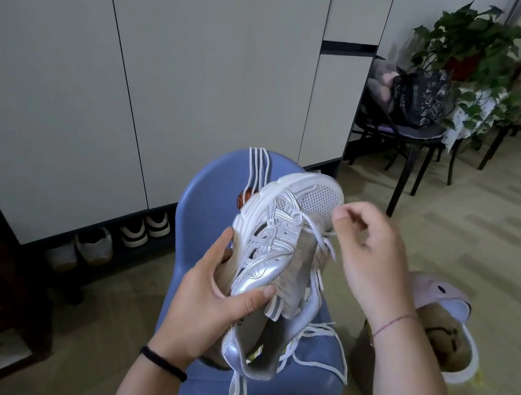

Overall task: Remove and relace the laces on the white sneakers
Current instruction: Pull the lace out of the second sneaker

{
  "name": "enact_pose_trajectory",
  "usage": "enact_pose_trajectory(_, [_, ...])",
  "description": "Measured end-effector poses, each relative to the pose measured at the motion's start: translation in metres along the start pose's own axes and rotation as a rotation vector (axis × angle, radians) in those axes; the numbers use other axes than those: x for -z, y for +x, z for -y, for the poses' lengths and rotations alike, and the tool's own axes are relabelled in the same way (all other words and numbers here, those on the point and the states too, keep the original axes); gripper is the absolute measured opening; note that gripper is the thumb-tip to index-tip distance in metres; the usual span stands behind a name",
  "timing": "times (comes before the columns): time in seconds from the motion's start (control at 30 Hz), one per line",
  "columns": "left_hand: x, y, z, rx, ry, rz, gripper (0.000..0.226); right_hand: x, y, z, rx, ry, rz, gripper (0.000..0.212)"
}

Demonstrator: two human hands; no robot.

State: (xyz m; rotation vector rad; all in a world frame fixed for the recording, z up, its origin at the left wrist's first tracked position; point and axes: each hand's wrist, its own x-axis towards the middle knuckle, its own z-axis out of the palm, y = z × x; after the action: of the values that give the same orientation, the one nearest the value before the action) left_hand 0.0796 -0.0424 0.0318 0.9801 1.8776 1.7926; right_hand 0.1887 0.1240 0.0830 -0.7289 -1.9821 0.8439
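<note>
1. While I watch through the head camera, the white sneaker (281,246) sits at the centre of my view, held over a blue chair (205,208). Its toe points to about 1 o'clock and its heel to 6 o'clock.
2. At 7 o'clock of the sneaker, the left hand (216,301) grips it. The fingers wrap under the sole and the thumb presses on the silver side panel.
3. At 3 o'clock of the toe, the right hand (370,255) hangs with its fingers curled in against the thumb.
4. I see the lace (308,221) crossing the eyelets nearest the toe and running over to those curled fingers. I read that as a pinch on it.
5. Loose lace strands (256,165) drape over the chair back at 11 o'clock of the sneaker. Another lace length (323,365) lies on the seat at 5 o'clock.
6. A slipper (443,299) rests on the floor at 3 o'clock, beyond the right wrist.
7. A pale cabinet (172,60) fills my view from 9 to 12 o'clock, with shoes (145,229) tucked beneath it. A potted plant (472,36) stands far off at 1 o'clock.
</note>
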Motion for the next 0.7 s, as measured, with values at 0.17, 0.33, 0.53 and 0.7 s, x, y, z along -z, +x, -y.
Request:
enact_pose_trajectory(0.17, [0.0002, 0.0, -0.0004, -0.005, -0.005, 0.002, 0.124, -0.0042, -0.0031, 0.0031, 0.002, -0.129, 0.176, 0.015])
enact_pose_trajectory(0.33, [0.0011, -0.0009, 0.0001, -0.002, 0.014, 0.005, 0.12, -0.0046, -0.0025, 0.0067, -0.007, -0.135, 0.225, 0.018])
enact_pose_trajectory(0.53, [0.0004, 0.0, -0.0001, -0.027, 0.001, -0.01, 0.09, -0.0079, -0.0048, 0.0086, -0.114, 0.363, 0.147, 0.02])
enact_pose_trajectory(0.7, [-0.0026, 0.0003, -0.0027, -0.042, -0.011, 0.004, 0.07, -0.0012, 0.0014, 0.0069, -0.361, 1.116, -0.109, 0.024])
